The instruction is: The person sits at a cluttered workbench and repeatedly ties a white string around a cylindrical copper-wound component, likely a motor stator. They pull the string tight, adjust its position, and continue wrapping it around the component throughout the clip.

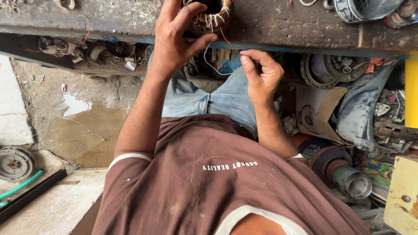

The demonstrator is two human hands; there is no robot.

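A motor stator (pixel 212 16) wound with copper wire and tied with white thread sits on the worn workbench (pixel 283 26) at the top. My left hand (pixel 176 41) rests against the stator's near side, fingers spread around it. My right hand (pixel 261 74) is below the bench edge, thumb and forefinger pinched on a thin white thread (pixel 210 64) that loops down from the stator. A short orange wire end (pixel 224 37) hangs from the winding. My jeans and brown shirt fill the lower middle.
Old motor parts (pixel 331 69) and housings crowd the shelf under the bench. A puddle (pixel 87 126) lies on the dirt floor at left, with a metal wheel (pixel 15 163) and green hose (pixel 21 185). At right are cardboard (pixel 318 113), a metal cylinder (pixel 355 182) and a yellow post (pixel 411 91).
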